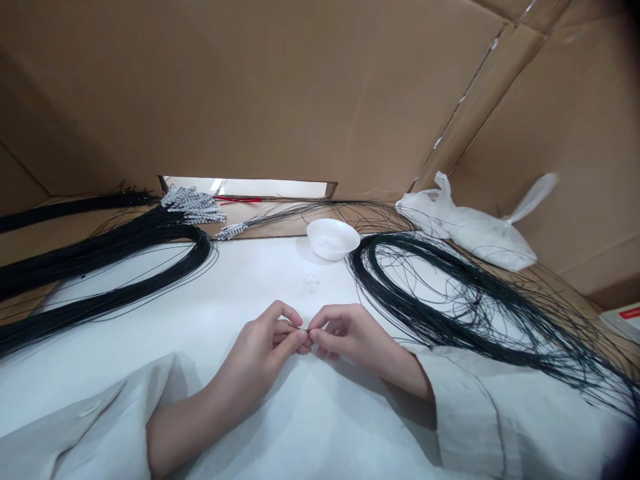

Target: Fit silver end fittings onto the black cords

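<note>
- Your left hand [267, 343] and right hand [345, 333] meet fingertip to fingertip near the middle of the white table [240, 293], both pinching a thin dark wire [299, 328] between them.
- A loose coil of dark wires [450, 300] lies just right of your right hand.
- A thick bundle of black wires [100, 267] stretches along the left.
- A small white bowl [333, 238] sits farther off, with a white plastic bag [470, 230] to its right.
- Finished beaded strands [193, 205] lie far left, against the cardboard wall [250, 93].

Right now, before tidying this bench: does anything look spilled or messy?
Yes. The right wire coil has sprung loose, with strands straying off the white sheet. A few tiny clear bits lie outside the bowl. The hands pinch something fine.
</note>
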The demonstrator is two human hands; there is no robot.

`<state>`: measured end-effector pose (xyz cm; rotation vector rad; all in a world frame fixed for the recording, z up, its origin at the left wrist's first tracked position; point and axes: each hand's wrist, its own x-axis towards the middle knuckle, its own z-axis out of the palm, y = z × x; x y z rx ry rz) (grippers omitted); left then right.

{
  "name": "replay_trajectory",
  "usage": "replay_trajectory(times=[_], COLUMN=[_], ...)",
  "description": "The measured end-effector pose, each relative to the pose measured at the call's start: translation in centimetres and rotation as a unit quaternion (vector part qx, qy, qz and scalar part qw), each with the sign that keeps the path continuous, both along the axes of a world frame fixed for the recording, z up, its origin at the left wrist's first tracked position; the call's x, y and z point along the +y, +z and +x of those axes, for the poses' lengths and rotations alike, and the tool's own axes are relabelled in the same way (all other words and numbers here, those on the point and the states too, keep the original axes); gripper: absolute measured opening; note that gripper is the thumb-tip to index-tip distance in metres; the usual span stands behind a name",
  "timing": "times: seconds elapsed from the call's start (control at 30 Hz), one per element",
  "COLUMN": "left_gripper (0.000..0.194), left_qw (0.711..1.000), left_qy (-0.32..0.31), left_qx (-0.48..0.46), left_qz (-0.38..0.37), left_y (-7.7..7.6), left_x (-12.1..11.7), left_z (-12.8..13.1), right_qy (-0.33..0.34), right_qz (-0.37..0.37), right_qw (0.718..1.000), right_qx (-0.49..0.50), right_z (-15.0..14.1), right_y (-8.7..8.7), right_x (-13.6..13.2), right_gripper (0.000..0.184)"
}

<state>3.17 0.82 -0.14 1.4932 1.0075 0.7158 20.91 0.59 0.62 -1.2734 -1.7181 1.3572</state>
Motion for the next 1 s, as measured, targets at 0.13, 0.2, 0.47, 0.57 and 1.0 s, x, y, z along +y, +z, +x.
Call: replay_trajectory(times=[0.13,0.2,0.47,0.57,1.0], left_gripper=[0.01,0.01,0.007,0.007,0.016], left_qw=[1.0,1.0,1.0,1.0,0.962], left_qy=[0.025,0.03,0.015,0.019,0.106], left_qx=[-0.005,0.0,0.018,0.014,0.204], left_qz=[0.006,0.009,0.018,0.014,0.145], left_y=[0.0,0.0,-0.3,-0.2,0.8], left_x=[0.0,0.0,0.3,0.3,-0.2], left_z=[-0.1,-0.2,-0.2,0.0,0.3], right_qy=[-0.009,-0.004,-0.002,-0.001,-0.029], right_qz=[0.005,0.005,0.008,0.008,0.05], right_qw=[1.0,1.0,1.0,1.0,0.997], right_qx=[-0.024,-0.025,-0.011,0.018,0.051], right_z=[0.2,0.3,-0.1,-0.2,-0.3], right_y=[-0.1,-0.1,-0.3,-0.6,-1.0], right_x=[0.3,0.3,0.2,0.1,-0.3], right_gripper=[0.01,0.01,0.01,0.008,0.003])
